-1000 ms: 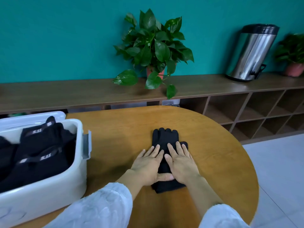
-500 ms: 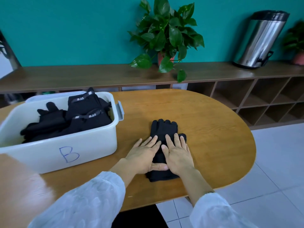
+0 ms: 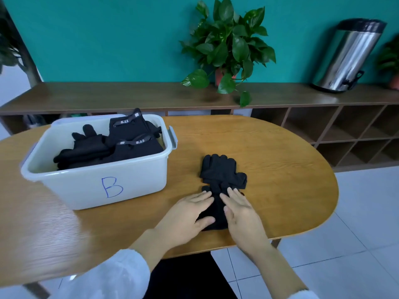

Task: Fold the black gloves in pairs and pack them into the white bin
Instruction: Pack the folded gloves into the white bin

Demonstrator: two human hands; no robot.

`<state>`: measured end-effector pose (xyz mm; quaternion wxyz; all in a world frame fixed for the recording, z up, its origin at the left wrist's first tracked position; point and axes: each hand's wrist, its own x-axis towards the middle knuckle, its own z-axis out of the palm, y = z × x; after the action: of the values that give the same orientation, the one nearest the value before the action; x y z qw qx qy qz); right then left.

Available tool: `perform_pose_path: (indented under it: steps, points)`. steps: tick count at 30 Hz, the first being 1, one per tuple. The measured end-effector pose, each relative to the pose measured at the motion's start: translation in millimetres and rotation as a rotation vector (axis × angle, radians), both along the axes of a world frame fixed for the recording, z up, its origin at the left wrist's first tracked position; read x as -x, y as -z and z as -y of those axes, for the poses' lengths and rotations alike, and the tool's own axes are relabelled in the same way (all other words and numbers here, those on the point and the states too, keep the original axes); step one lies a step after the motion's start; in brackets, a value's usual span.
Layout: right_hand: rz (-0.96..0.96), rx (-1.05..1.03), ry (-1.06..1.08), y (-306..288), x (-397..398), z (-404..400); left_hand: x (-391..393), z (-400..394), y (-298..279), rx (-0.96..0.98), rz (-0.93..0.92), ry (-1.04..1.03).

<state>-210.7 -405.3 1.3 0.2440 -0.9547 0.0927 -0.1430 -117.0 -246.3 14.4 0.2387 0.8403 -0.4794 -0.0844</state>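
A stacked pair of black gloves (image 3: 220,171) lies flat on the wooden table (image 3: 280,169), fingers pointing away from me. My left hand (image 3: 187,216) rests on the cuff end, fingers straight, thumb at the near edge. My right hand (image 3: 241,214) lies flat beside it on the same cuff end. The white bin (image 3: 103,184), marked with a blue B, stands to the left and holds several black gloves (image 3: 121,143).
A long wooden shelf unit (image 3: 323,130) runs behind the table along the teal wall, with a potted plant (image 3: 228,46) and a steel urn (image 3: 349,57) on top. The table's rounded right edge drops to a tiled floor (image 3: 356,234).
My head has pulled back and turned left, so the whole bin is in view. Both hands have slid back toward the gloves' cuff end, uncovering more of the fingers.
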Motion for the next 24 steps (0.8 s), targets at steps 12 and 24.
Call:
perform_pose_path:
  steps: [12,24]
  points:
    - [0.058,0.097,-0.014,22,-21,-98,1,-91,7,-0.021,-0.050,-0.167]
    - [-0.285,-0.029,0.027,-43,-45,-95,-13,-121,-8,0.057,-0.193,-0.678]
